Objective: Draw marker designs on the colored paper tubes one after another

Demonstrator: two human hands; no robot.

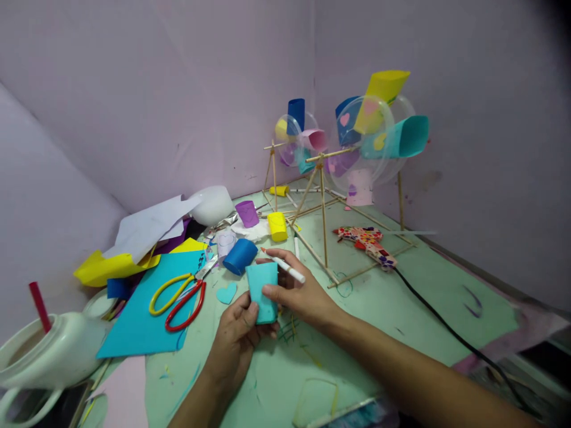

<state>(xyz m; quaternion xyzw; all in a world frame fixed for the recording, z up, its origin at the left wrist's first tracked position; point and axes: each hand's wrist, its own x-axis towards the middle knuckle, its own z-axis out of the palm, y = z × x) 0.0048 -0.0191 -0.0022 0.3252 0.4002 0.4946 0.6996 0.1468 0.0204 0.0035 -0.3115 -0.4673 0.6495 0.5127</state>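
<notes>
A teal paper tube [260, 285], slightly flattened, is held between both hands above the table. My left hand [243, 327] grips its lower left side, thumb on the front. My right hand [298, 291] steadies its right edge with the thumb and also carries a white marker [285, 267] with an orange tip. Just left of the tube a teal paper heart [226, 293] lies flat. Behind it rests a blue paper tube [239, 257]. Red and yellow scissors [185, 300] lie on a teal sheet [134, 324].
Two stick-framed wheels with paper cups [361, 137] stand at the back right. A floral glue gun [366, 241] trails a black cord [446, 321]. Purple [247, 214] and yellow [277, 226] tubes sit farther back. A white pot [53, 345] stands at left, near piled paper [143, 229].
</notes>
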